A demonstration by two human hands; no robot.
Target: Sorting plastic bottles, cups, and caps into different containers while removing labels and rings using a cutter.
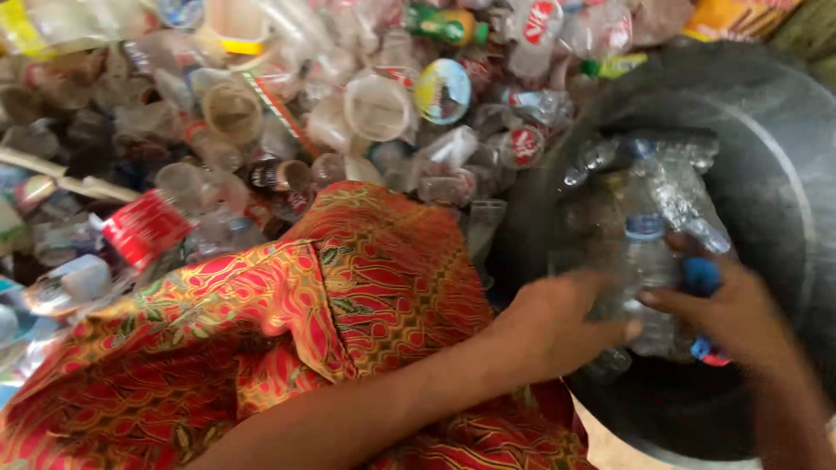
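Observation:
My left hand [553, 326] reaches across from the lower left and grips the body of a clear plastic bottle [649, 270] over a large dark round tub [775, 174]. My right hand [736, 313] comes in from the lower right and holds the same bottle's other side, with a blue cap or label piece [702, 277] showing between its fingers. The bottle has a pale blue neck band. Both hands are blurred by motion. More crushed clear bottles [662, 165] lie inside the tub behind the held one.
A big heap of empty plastic cups, bottles and wrappers [287, 113] fills the upper left. A red and gold patterned cloth [287, 331] covers my lap in the lower left. A red can-like object [144, 228] lies at the heap's edge.

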